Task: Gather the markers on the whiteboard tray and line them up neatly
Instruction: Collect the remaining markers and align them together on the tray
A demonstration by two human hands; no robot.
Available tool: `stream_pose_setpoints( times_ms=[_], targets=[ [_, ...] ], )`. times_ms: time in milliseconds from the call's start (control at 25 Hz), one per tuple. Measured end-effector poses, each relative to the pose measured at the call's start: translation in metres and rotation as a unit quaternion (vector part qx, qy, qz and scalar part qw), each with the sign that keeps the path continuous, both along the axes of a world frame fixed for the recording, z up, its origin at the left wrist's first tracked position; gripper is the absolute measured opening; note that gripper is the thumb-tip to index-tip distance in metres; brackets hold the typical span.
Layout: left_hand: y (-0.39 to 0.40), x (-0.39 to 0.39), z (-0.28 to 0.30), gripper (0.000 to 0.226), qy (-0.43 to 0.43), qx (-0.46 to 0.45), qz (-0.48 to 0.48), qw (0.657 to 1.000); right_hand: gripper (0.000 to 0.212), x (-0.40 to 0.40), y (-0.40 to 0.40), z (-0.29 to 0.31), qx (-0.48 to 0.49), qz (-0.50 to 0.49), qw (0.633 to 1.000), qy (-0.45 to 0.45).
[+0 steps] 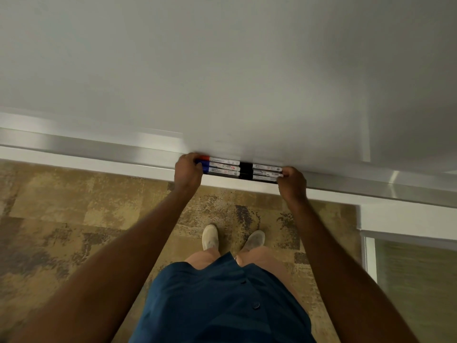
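whiteboard tray [99, 154]: left hand [188, 172], right hand [293, 183] bracket markers [241, 168].

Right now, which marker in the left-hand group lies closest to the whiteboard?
The red-capped marker, rearmost in the tray against the board. The blue-capped marker lies in front of it, and a dark marker nearest the person.

Dim, even indoor light; glare streaks the tray [395, 186] at right, edges bow and smear with wide-angle blur.
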State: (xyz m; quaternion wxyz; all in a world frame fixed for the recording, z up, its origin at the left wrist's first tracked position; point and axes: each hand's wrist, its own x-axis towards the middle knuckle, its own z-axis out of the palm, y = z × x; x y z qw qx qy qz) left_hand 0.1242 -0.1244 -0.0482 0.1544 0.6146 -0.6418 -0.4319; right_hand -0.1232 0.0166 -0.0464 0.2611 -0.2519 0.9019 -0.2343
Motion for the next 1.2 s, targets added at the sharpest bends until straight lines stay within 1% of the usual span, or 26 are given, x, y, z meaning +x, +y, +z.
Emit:
stream_pose_setpoints(
  times_ms=[200,360,440,560,680,880,1040,1200],
  targets=[
    [-0.028,0.042,0.000,0.040,-0.020,-0.007,0.052,0.998,0.031,0.039,-0.029,-0.003,0.007,0.019,0.999,-0.043],
    [-0.052,0.077,0.000,0.036,-0.053,-0.014,0.093,0.994,0.024,0.079,-0.055,-0.004,-0.010,0.056,0.998,-0.033],
    [-0.061,0.090,0.000,0.035,-0.061,-0.010,0.111,0.992,0.028,0.097,-0.068,-0.005,-0.004,0.079,0.997,-0.021],
    [-0.070,0.107,-0.001,0.034,-0.077,-0.015,0.125,0.989,0.038,0.119,-0.082,-0.007,0.015,0.098,0.995,-0.030],
    [-0.076,0.119,-0.001,0.037,-0.080,-0.019,0.127,0.988,0.042,0.131,-0.083,-0.005,0.013,0.109,0.994,-0.022],
    [-0.078,0.122,-0.004,0.039,-0.077,-0.020,0.121,0.989,0.042,0.131,-0.079,-0.004,0.002,0.113,0.994,-0.009],
    [-0.077,0.124,-0.005,0.038,-0.070,-0.023,0.103,0.992,0.036,0.131,-0.083,0.000,0.002,0.114,0.993,-0.005],
    [-0.078,0.126,-0.004,0.032,-0.077,-0.033,0.060,0.995,0.031,0.124,-0.083,0.003,0.008,0.127,0.992,-0.023]
  ],
)
